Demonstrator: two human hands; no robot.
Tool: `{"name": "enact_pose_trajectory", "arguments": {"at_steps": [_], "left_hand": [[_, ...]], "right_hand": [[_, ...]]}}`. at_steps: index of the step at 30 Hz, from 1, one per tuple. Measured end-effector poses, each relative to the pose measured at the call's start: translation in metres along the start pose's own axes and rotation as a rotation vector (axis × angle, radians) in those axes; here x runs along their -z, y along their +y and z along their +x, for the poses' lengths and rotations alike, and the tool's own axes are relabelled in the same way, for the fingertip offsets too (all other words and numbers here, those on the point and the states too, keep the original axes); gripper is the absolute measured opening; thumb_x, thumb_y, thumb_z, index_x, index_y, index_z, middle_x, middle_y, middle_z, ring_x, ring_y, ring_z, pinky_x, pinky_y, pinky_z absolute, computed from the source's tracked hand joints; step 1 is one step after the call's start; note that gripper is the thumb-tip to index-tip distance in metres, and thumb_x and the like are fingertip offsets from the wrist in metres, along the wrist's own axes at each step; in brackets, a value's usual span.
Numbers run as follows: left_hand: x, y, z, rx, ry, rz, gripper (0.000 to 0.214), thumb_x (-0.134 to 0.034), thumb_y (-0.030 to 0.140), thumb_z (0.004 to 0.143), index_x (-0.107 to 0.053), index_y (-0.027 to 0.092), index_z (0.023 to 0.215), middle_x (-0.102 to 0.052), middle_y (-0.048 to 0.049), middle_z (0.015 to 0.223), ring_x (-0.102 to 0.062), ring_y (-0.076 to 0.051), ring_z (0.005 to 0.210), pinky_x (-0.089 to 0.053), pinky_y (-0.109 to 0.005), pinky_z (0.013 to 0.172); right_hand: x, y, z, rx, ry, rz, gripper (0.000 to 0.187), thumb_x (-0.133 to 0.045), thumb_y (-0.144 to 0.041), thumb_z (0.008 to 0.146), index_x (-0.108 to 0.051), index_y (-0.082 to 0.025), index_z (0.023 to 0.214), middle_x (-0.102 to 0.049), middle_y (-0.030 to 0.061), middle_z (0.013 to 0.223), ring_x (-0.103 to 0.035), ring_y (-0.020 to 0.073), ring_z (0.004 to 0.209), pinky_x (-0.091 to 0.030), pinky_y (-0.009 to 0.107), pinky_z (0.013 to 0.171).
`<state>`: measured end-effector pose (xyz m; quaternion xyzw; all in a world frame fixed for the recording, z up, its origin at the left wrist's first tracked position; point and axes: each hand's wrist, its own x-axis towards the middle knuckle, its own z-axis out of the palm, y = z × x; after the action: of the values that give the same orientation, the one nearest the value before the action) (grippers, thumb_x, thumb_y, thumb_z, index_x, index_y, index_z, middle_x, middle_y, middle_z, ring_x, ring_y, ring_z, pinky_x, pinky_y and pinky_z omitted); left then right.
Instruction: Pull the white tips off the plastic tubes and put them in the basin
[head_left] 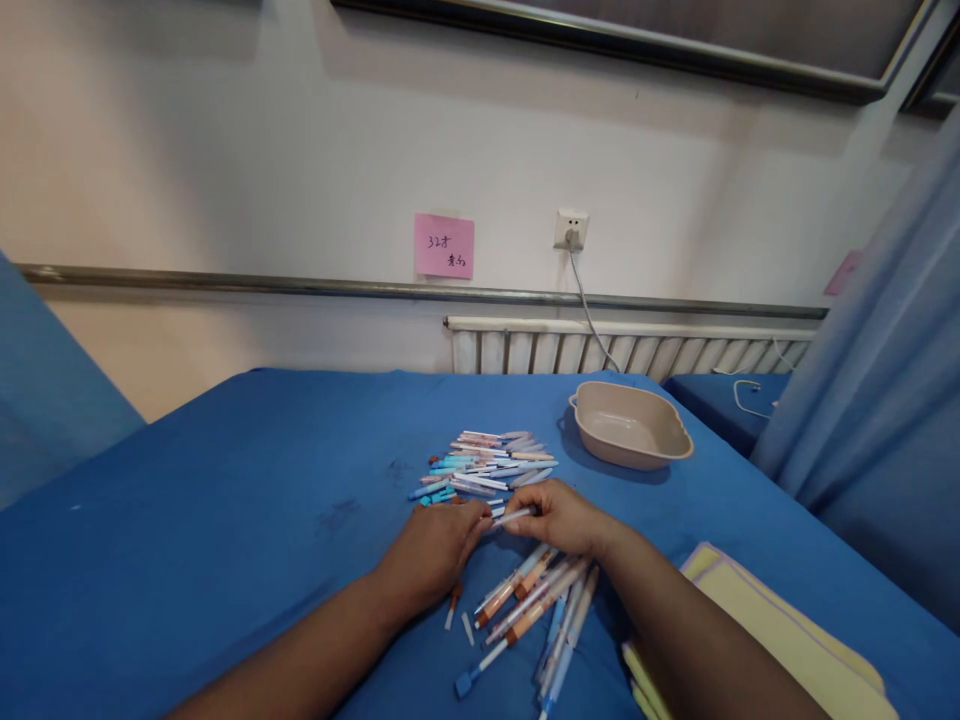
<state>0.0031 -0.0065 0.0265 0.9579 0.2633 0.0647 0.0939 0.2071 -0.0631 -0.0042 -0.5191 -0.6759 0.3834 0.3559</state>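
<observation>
My left hand (435,548) rests on the blue cloth, fingers curled toward a thin white pen (516,516) that it pinches at one end. My right hand (559,515) pinches the other end of that same pen. Just beyond the hands lies a heap of several pens (487,465) with white, blue and orange barrels. Below my right wrist a second group of pens (536,600) lies fanned out in a rough row. A blue-capped pen (476,670) and two small loose pieces (459,615) lie nearest to me.
A beige plastic basin (630,425) stands at the back right of the blue-covered table (225,520). A folded yellow cloth (780,640) lies at the right front edge. Behind are a radiator (622,350), a wall socket with cable (571,230), a pink note (444,245) and a blue curtain (885,420).
</observation>
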Motion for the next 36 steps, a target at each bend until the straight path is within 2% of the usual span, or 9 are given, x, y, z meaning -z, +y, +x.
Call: {"name": "enact_pose_trajectory", "arguments": {"at_steps": [6, 11, 14, 16, 22, 25, 27, 31, 36], "left_hand": [[0.0020, 0.0015, -0.0003, 0.114, -0.003, -0.111, 0.033, -0.026, 0.037, 0.096, -0.055, 0.022, 0.101, -0.066, -0.0033, 0.085, -0.062, -0.018, 0.077, -0.039, -0.025, 0.065], [0.0045, 0.0020, -0.0033, 0.034, 0.043, -0.090, 0.030, -0.042, 0.046, 0.089, -0.052, 0.023, 0.105, -0.065, -0.0025, 0.092, -0.060, -0.019, 0.080, -0.038, -0.025, 0.064], [0.0047, 0.0019, -0.0031, -0.032, 0.036, -0.009, 0.034, -0.032, 0.043, 0.093, -0.057, 0.021, 0.091, -0.064, -0.0040, 0.086, -0.059, -0.020, 0.079, -0.037, -0.027, 0.066], [0.0042, 0.0020, -0.0019, -0.018, 0.018, 0.017, 0.040, -0.027, 0.044, 0.094, -0.058, 0.020, 0.084, -0.064, -0.0044, 0.081, -0.059, -0.020, 0.075, -0.037, -0.027, 0.065], [0.0039, 0.0031, -0.0002, 0.060, -0.021, -0.058, 0.043, -0.023, 0.042, 0.096, -0.058, 0.020, 0.084, -0.065, -0.0043, 0.079, -0.060, -0.019, 0.073, -0.037, -0.026, 0.063], [0.0053, 0.0030, -0.0021, 0.075, 0.018, -0.108, 0.030, -0.037, 0.045, 0.091, -0.055, 0.021, 0.098, -0.065, -0.0037, 0.088, -0.060, -0.019, 0.077, -0.038, -0.025, 0.063], [0.0057, 0.0022, -0.0031, 0.026, 0.057, -0.098, 0.028, -0.044, 0.044, 0.088, -0.053, 0.022, 0.103, -0.064, -0.0039, 0.093, -0.059, -0.019, 0.081, -0.039, -0.026, 0.066], [0.0035, 0.0001, -0.0025, -0.067, 0.060, 0.014, 0.031, -0.033, 0.039, 0.094, -0.058, 0.020, 0.093, -0.064, -0.0059, 0.088, -0.058, -0.021, 0.083, -0.039, -0.029, 0.071], [0.0015, 0.0013, -0.0010, 0.026, -0.024, 0.020, 0.043, -0.023, 0.042, 0.095, -0.059, 0.020, 0.086, -0.066, -0.0062, 0.081, -0.061, -0.022, 0.075, -0.039, -0.029, 0.065]], "right_hand": [[-0.0026, 0.0000, 0.0007, -0.023, 0.024, 0.033, 0.009, -0.065, -0.022, 0.071, -0.066, -0.017, 0.077, -0.054, -0.0040, 0.063, -0.044, 0.0092, 0.058, -0.035, 0.019, 0.055], [-0.0014, -0.0043, -0.0004, -0.003, 0.044, 0.023, 0.013, -0.065, -0.029, 0.073, -0.065, -0.016, 0.076, -0.054, -0.0039, 0.063, -0.044, 0.0092, 0.058, -0.034, 0.019, 0.054], [-0.0008, -0.0050, 0.0000, 0.020, 0.040, 0.006, 0.013, -0.063, -0.029, 0.075, -0.065, -0.016, 0.075, -0.054, -0.0037, 0.064, -0.044, 0.0093, 0.059, -0.034, 0.019, 0.055], [-0.0010, -0.0041, 0.0011, 0.029, 0.051, -0.009, 0.011, -0.064, -0.027, 0.074, -0.066, -0.016, 0.076, -0.055, -0.0034, 0.066, -0.045, 0.0095, 0.060, -0.036, 0.019, 0.057], [-0.0023, -0.0007, 0.0030, 0.043, 0.088, -0.051, 0.007, -0.065, -0.021, 0.071, -0.065, -0.017, 0.076, -0.056, -0.0040, 0.065, -0.046, 0.0092, 0.059, -0.037, 0.019, 0.058], [-0.0020, -0.0022, 0.0019, 0.031, 0.099, -0.070, 0.008, -0.065, -0.023, 0.071, -0.065, -0.017, 0.076, -0.055, -0.0044, 0.064, -0.045, 0.0089, 0.058, -0.035, 0.019, 0.056], [-0.0017, -0.0035, 0.0013, 0.018, 0.088, -0.070, 0.012, -0.065, -0.028, 0.073, -0.065, -0.016, 0.075, -0.054, -0.0046, 0.063, -0.043, 0.0087, 0.057, -0.034, 0.019, 0.055], [-0.0020, -0.0037, 0.0018, 0.018, 0.068, -0.080, 0.014, -0.064, -0.030, 0.075, -0.065, -0.016, 0.074, -0.053, -0.0043, 0.063, -0.043, 0.0087, 0.057, -0.034, 0.019, 0.054], [-0.0023, -0.0022, 0.0026, 0.026, 0.095, -0.101, 0.008, -0.065, -0.024, 0.072, -0.065, -0.017, 0.077, -0.054, -0.0043, 0.063, -0.044, 0.0091, 0.058, -0.036, 0.019, 0.057]]}}
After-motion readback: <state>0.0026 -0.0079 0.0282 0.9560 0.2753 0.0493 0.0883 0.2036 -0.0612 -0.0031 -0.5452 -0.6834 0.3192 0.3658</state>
